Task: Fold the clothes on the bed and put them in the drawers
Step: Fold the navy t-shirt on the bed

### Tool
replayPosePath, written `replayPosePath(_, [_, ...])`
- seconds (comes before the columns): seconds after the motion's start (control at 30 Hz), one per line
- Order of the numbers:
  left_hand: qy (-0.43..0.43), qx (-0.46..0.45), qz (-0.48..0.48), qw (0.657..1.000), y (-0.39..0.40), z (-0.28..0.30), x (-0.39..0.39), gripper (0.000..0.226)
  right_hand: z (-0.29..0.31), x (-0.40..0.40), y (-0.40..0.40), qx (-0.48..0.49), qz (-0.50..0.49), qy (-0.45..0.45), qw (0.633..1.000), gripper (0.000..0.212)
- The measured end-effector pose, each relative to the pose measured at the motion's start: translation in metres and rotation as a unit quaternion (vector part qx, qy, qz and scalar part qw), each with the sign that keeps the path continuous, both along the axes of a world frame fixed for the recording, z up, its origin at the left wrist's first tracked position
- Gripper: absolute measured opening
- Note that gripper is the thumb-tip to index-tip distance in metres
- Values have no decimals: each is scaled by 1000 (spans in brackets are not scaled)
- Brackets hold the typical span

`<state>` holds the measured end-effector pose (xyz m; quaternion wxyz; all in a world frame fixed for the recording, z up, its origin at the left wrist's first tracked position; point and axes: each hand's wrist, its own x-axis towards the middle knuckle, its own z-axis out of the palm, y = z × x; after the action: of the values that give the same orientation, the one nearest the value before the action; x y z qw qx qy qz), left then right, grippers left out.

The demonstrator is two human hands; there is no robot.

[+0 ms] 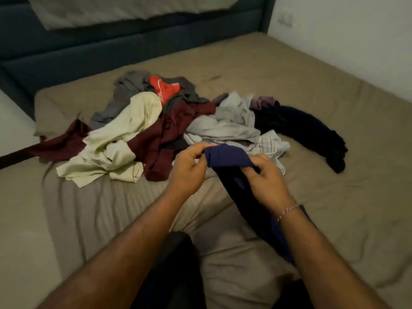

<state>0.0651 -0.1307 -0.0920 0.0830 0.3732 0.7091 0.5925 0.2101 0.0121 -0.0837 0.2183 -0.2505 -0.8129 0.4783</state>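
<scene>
Now the left hand and the right hand both pinch the top edge of a soft dark blue cloth, near the messy pile of clothes on the tan bed; best to pull it flat first; then fold it neatly.

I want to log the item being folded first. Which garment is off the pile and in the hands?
The dark blue garment, pinched at its top edge by the left hand and right hand. The cream, maroon, grey and black pieces lie untouched on the bed.
</scene>
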Motion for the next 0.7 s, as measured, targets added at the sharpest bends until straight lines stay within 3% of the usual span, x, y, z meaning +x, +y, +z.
replayPosePath(0.1, [-22,24,34,999,-10,50,-7,23,54,-11,-4,87,6,-17,996,12])
replayPosePath(0.23, [-76,99,63,990,-16,124,-9,21,126,-7,1,231,79,-155,957,24])
replayPosePath(0.4, [59,70,101,991,-48,179,-37,23,174,9,18,398,13,-296,868,14])
replayPosePath(0.43, [73,71,112,988,-55,184,-43,20,177,15,21,394,3,-295,870,18])
replayPosePath(0.57, [49,102,164,980,-73,188,-70,20,182,45,30,256,37,-222,940,47])
replayPosePath(0.6, [24,109,185,976,-76,185,-78,17,180,50,32,266,62,-245,930,44])
replayPosePath(0.7, [-78,127,240,959,-83,165,-102,13,163,56,45,393,81,-361,841,20])
